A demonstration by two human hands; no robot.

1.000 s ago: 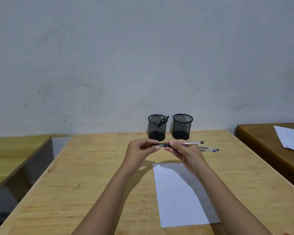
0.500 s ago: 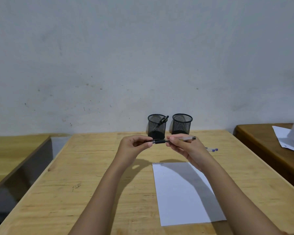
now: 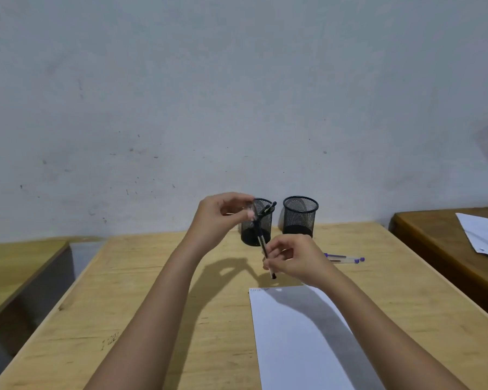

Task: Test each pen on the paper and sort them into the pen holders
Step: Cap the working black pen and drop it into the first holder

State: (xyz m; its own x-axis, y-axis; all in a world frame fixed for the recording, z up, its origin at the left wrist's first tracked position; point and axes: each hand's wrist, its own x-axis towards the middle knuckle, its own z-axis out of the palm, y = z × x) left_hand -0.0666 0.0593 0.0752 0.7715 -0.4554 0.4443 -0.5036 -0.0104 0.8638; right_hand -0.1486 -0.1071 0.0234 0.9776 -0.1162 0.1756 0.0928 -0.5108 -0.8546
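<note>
Both hands raised: right hand [image 3: 296, 258] pinching pen [image 3: 263, 246], left hand [image 3: 219, 218] pinching its cap [image 3: 253, 210].

Matt black wire-mesh pen holders [image 3: 300, 215] on a smooth, pale wooden table [image 3: 141, 299].

Both bare forearms reach in from the near edge. The left hand [image 3: 219, 218] is raised higher and farther, fingers curled, fingertips pinched at its right side. The right hand [image 3: 295, 258] sits lower and nearer, knuckles up, fingers closed in a grip.
</note>
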